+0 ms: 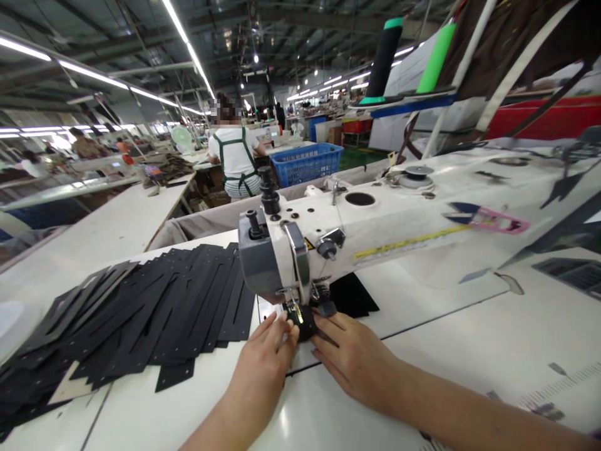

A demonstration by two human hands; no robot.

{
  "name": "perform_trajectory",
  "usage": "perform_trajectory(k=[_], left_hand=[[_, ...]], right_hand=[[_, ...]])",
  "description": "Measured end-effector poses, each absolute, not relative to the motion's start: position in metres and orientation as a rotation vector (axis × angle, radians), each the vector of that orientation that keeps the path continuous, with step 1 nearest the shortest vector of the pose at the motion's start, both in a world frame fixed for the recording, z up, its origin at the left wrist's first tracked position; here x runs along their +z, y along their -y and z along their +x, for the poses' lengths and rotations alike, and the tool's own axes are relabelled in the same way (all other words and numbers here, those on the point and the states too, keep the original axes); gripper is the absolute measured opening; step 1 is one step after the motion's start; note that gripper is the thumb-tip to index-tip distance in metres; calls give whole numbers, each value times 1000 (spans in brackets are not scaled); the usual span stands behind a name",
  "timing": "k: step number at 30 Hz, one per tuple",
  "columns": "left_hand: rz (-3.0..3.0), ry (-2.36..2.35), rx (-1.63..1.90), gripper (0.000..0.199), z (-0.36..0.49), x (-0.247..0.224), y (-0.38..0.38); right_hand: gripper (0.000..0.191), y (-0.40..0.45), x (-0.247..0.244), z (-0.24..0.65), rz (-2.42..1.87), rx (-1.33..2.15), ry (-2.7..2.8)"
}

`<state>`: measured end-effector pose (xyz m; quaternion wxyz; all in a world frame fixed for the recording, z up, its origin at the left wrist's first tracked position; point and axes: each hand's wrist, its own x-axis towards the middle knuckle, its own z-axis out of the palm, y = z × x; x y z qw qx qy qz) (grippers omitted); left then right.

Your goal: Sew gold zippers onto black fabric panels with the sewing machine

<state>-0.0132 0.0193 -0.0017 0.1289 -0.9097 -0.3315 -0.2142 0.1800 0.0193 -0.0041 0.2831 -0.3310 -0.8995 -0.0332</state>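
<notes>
A small black piece (306, 322) with a gold-toothed strip, which looks like a zipper, lies at the needle of the white sewing machine (287, 260). My left hand (268, 354) is closed at its left edge, fingertips bunched close to the presser foot. From the other side my right hand (350, 357) has its fingers on the piece, with a bit of black material between them. The undersides of both hands' fingertips are hidden. Behind the needle, a flat black panel (353, 295) shows on the table.
Many black slotted panels (159, 307) are fanned out on the left of the table. Pink-handled thread snips (498, 219) and a yellow tape measure (413, 243) lie along the machine arm. Thread cones (382, 62) stand above. Beyond are a blue basket (307, 164) and a person in an apron (237, 160).
</notes>
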Motion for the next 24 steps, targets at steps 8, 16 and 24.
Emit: perform_trajectory(k=[8,16,24], left_hand=[[-2685,944,-575,26,-14,-5,-35],[-2699,986,-600,22,-12,1,-39],[-2701,1030,-579,20,-12,-1,-40]], right_hand=[[20,-32,-1,180,-841,-85,2398],[20,-38,-6,179,-886,-64,2426],[21,-42,-6,180,-915,-8,2480]])
